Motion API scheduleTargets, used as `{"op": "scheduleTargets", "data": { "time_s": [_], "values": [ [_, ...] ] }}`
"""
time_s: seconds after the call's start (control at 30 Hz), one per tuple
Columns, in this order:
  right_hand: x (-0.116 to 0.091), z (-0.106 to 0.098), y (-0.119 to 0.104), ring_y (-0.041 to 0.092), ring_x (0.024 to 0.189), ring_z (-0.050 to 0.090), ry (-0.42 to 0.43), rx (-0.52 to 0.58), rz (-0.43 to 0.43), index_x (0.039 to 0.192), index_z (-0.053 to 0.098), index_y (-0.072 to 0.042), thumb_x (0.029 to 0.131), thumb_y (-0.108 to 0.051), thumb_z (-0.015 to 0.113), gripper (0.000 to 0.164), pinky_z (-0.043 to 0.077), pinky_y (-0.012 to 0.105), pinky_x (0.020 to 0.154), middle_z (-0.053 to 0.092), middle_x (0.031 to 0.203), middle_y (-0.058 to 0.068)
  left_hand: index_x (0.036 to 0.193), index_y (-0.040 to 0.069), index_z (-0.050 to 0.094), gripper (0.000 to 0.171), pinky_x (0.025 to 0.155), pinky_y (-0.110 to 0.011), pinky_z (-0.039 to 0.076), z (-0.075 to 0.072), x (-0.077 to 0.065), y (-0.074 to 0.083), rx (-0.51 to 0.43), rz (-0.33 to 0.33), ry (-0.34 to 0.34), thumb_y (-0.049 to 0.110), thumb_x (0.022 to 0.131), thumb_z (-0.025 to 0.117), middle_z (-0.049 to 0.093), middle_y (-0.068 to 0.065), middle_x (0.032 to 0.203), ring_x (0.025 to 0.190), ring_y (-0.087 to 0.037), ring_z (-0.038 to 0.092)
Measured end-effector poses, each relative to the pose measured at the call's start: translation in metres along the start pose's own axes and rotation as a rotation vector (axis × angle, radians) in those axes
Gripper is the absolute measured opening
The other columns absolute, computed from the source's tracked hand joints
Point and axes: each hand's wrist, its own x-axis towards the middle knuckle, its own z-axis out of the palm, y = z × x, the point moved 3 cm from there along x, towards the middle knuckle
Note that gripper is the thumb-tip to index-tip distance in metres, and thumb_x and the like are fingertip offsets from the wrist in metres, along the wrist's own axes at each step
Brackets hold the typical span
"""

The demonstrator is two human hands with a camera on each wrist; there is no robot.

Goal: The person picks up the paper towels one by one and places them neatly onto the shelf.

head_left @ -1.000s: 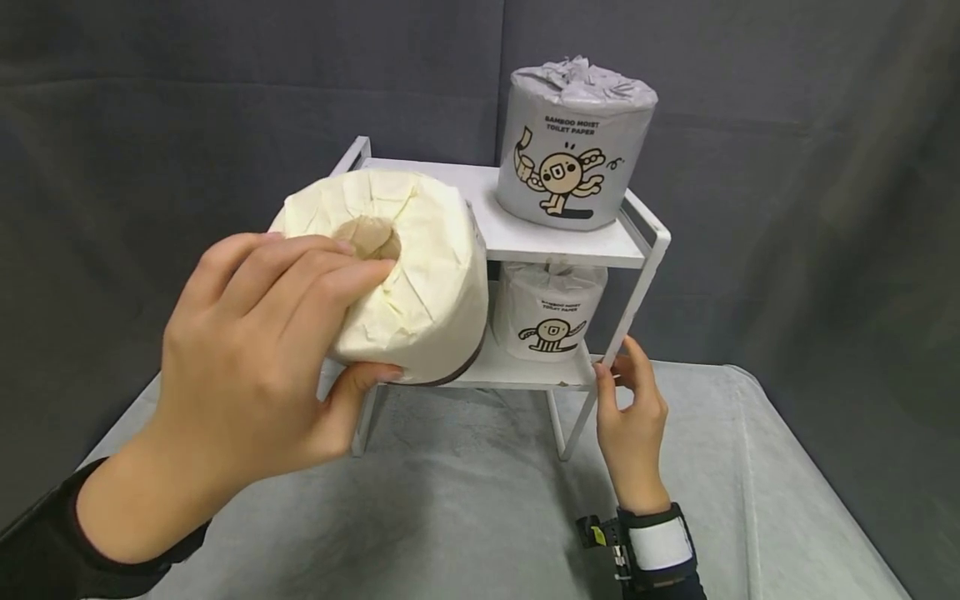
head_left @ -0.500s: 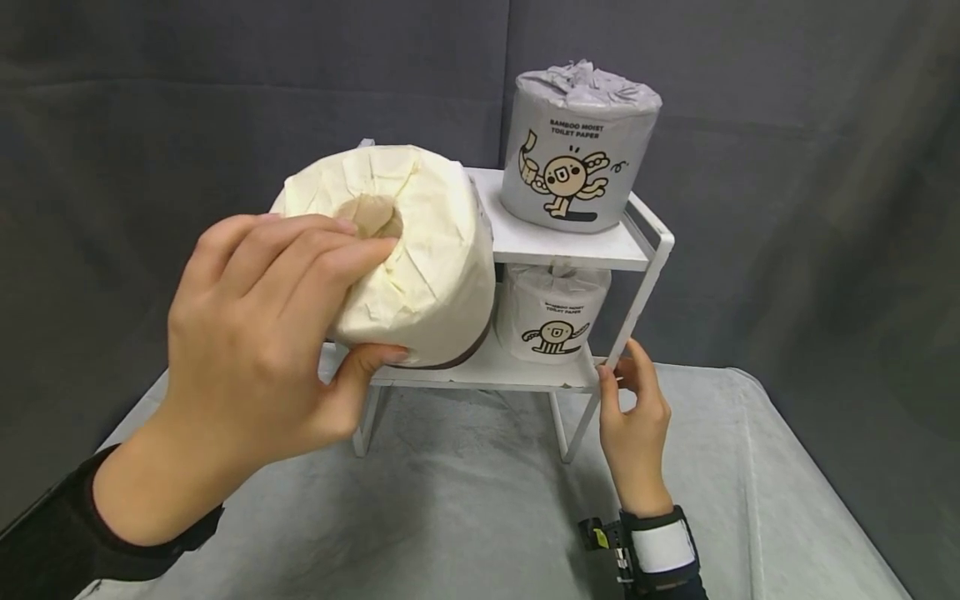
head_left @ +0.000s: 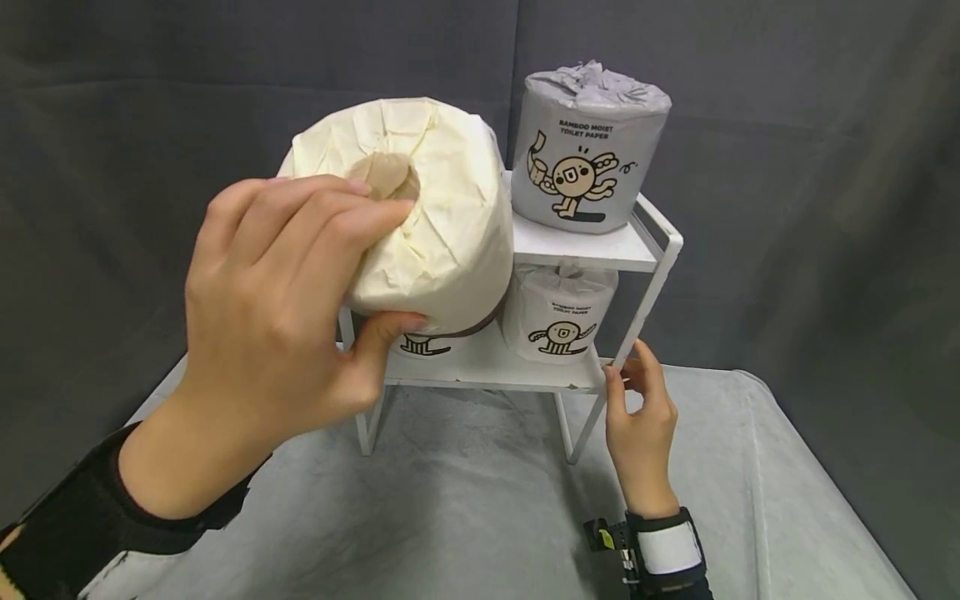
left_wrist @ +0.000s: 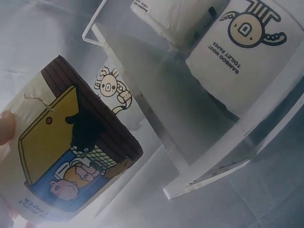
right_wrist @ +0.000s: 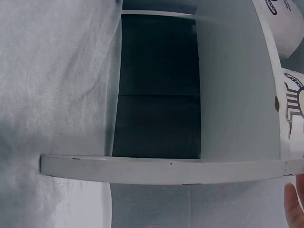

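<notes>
My left hand (head_left: 277,283) grips a cream-wrapped toilet paper roll (head_left: 450,225), fingers at the end with the core hole and thumb beneath. It is in the air before the upper shelf's left part. The left wrist view shows a cartoon and brown band on this roll (left_wrist: 80,142). My right hand (head_left: 641,425) pinches the right front leg of a white two-tier shelf rack (head_left: 645,304) beside the lower shelf. In the right wrist view only fingertips (right_wrist: 292,202) show by that leg.
A grey-white toilet paper roll (head_left: 592,154) stands on the upper shelf, right side. Below it stands another roll (head_left: 562,312). A third lower roll (head_left: 423,344) is mostly hidden behind the held one. Grey cloth (head_left: 480,500) covers the table; a dark curtain (head_left: 787,183) hangs behind.
My left hand has lifted the held roll upward and slightly right, uncovering part of a roll on the lower shelf. My right hand keeps its hold on the rack leg.
</notes>
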Motion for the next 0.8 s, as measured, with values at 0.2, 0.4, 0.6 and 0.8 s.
{"op": "scheduleTargets", "data": {
  "time_s": [0.2, 0.4, 0.6, 0.8],
  "values": [
    [0.000, 0.000, 0.001, 0.029, 0.077, 0.062, -0.001, -0.004, -0.005, 0.132, 0.054, 0.004, 0.091, 0.005, 0.067, 0.043, 0.043, 0.018, 0.074, 0.069, 0.092, 0.020, 0.122, 0.011, 0.067, 0.054, 0.097, -0.048, 0.039, 0.002, 0.009, -0.002, 0.014, -0.001, -0.044, 0.044, 0.080, 0.071, 0.070, -0.003, 0.114, 0.111, -0.027, 0.060],
    [0.000, 0.000, 0.000, 0.029, 0.078, 0.062, 0.001, -0.003, -0.011, 0.133, 0.054, 0.003, 0.091, 0.005, 0.067, 0.044, 0.043, 0.019, 0.075, 0.069, 0.093, 0.020, 0.123, 0.011, 0.065, 0.054, 0.098, -0.045, 0.038, 0.005, 0.014, -0.009, 0.062, 0.001, -0.082, 0.043, 0.080, 0.073, 0.068, -0.004, 0.115, 0.113, -0.026, 0.058],
    [-0.001, 0.001, 0.004, 0.027, 0.077, 0.061, -0.007, -0.010, -0.008, 0.133, 0.053, 0.005, 0.091, 0.006, 0.066, 0.044, 0.043, 0.015, 0.078, 0.069, 0.093, 0.020, 0.114, 0.004, 0.066, 0.049, 0.094, -0.048, 0.038, 0.009, 0.023, -0.007, 0.035, -0.006, -0.087, 0.041, 0.081, 0.069, 0.068, -0.012, 0.107, 0.106, -0.033, 0.059],
    [-0.001, 0.001, 0.004, 0.027, 0.077, 0.062, -0.009, -0.007, 0.000, 0.132, 0.053, 0.005, 0.092, 0.005, 0.066, 0.042, 0.043, 0.015, 0.078, 0.068, 0.092, 0.020, 0.115, 0.000, 0.063, 0.051, 0.093, -0.052, 0.037, 0.016, 0.029, -0.010, 0.054, 0.005, -0.165, 0.031, 0.077, 0.074, 0.066, -0.017, 0.108, 0.105, -0.037, 0.056]
  ]
}}
